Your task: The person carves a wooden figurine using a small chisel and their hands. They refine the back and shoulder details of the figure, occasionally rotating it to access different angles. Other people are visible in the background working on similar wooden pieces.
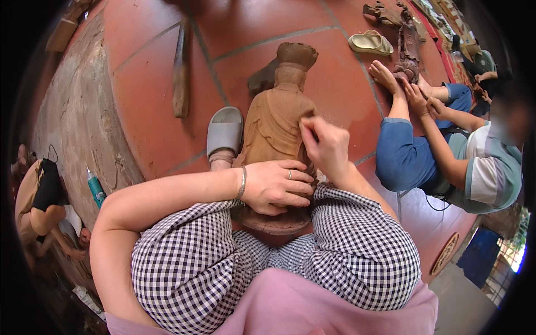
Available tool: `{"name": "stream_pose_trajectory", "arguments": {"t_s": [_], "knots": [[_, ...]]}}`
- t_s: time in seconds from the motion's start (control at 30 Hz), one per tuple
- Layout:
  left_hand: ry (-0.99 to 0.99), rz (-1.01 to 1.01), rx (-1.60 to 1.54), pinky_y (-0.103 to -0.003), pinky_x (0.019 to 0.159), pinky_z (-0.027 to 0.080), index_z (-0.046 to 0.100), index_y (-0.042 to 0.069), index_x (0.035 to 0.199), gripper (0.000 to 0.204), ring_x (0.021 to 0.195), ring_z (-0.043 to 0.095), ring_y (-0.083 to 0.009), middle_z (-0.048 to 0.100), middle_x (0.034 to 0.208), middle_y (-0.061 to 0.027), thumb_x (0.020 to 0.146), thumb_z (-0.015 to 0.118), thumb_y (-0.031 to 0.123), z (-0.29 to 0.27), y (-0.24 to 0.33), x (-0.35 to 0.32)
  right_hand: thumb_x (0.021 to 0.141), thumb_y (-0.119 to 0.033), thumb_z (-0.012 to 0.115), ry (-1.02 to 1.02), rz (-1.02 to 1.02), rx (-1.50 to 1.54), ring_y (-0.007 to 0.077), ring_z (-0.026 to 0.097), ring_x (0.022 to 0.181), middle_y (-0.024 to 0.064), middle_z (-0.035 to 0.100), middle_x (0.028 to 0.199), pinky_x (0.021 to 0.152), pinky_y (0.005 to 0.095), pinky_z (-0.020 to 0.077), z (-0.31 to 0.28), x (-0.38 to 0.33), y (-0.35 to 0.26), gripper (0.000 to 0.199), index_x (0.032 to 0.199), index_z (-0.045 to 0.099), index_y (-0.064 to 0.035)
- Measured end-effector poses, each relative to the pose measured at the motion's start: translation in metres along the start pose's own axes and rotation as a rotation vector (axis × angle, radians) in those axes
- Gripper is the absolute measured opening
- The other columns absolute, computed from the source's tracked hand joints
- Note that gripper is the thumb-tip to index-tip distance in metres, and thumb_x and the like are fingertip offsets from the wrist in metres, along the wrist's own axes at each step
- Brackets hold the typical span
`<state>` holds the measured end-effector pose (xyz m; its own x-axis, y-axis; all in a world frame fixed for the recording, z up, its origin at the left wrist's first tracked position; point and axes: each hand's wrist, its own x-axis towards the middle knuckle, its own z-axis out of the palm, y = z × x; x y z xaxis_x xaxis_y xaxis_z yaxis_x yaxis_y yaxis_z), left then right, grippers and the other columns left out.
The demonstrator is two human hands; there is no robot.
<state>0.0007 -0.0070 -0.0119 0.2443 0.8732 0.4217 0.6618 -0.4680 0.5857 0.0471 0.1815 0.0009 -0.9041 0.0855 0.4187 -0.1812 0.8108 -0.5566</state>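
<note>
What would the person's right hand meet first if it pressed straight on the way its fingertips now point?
The right hand points leftward into the wooden statue; its fingertips already seem to touch the figure's side, so the carved wood comes first. Depth is hard to judge here.

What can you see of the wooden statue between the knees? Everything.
The wooden statue is a carved robed figure in pale brown unfinished-looking wood, with a darker flat-topped headpiece and a round darker base. It lies on the red tiled floor, head away from the person, base between the checked-trouser knees. The left hand rests across its lower part; the right hand presses pinched fingers to its side. A grey sandal lies beside it.
</note>
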Motion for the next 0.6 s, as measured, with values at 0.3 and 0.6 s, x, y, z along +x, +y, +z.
{"name": "stream_pose_trajectory", "arguments": {"t_s": [0.3,0.6], "knots": [[0.021,0.002,-0.007,-0.052,0.114,0.039,0.066,0.009,0.125,0.057,0.13,0.055,-0.033,0.062,0.133,-0.0122,0.073,0.075,0.027,0.005,0.001,-0.006,0.084,-0.004,0.075,-0.071,-0.134,0.04,0.0294,0.071,0.068,0.013,0.071,0.079,0.06,0.0349,0.0545,0.006,0.009,-0.002,0.007,0.091,0.072,-0.004],[0.033,0.006,0.009,-0.05,0.114,0.04,0.066,0.01,0.126,0.059,0.129,0.056,-0.0322,0.062,0.132,-0.0115,0.071,0.077,0.027,0.004,0.001,-0.007,0.084,-0.009,0.075,-0.095,-0.11,-0.065,0.0268,0.069,0.063,0.0107,0.068,0.072,0.055,0.036,0.0519,0.005,0.009,-0.011,0.005,0.086,0.07,-0.0084]]}}
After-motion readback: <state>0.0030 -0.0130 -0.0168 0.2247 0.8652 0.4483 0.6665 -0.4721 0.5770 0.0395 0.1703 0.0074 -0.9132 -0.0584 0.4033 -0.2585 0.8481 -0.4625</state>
